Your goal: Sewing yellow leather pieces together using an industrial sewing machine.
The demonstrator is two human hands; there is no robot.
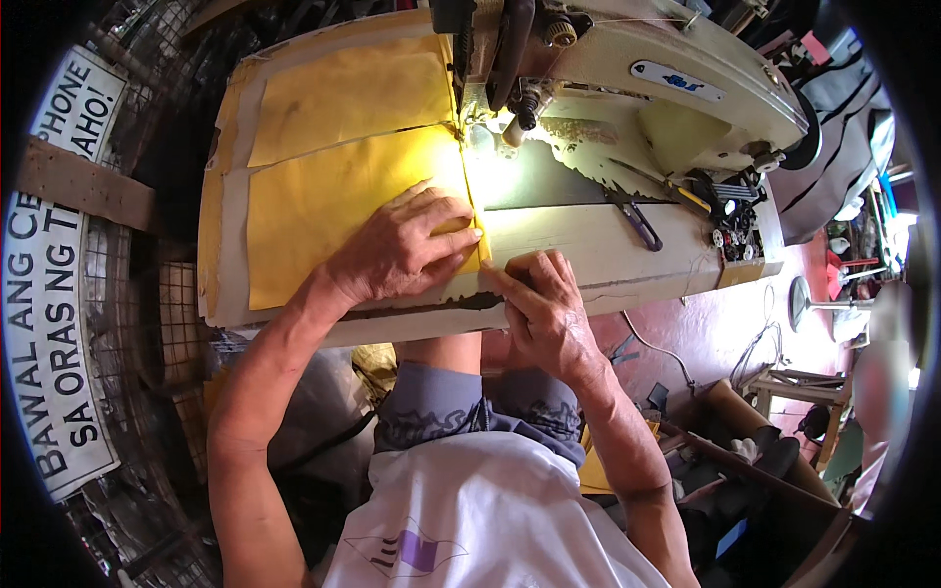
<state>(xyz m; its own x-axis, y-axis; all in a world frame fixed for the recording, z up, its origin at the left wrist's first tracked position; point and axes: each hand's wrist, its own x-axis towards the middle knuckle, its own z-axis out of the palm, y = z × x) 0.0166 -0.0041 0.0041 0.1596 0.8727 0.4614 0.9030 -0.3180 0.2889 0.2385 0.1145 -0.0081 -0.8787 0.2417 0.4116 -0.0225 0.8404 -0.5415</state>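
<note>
A yellow fabric panel (323, 220) lies flat on the sewing table, with its right edge running up to the lit needle area of a sewing machine (647, 49). My left hand (417, 245) rests on this panel, fingers bent and closed on its narrow right edge. Closer to the table's front, my right hand (544, 309) pinches the near end of that same edge between thumb and fingers. A second yellow panel (353, 93) lies beyond the first, its right edge also in line with the needle area. The needle tip is lost in the lamp's glare.
On the table right of the panels lie a purple-handled cutting tool (642, 227) and a yellow-handled one (689, 199). Small bobbins and metal parts (733, 220) crowd the right end. A wire mesh wall with a sign (64, 265) stands left; an open box (765, 421) sits lower right.
</note>
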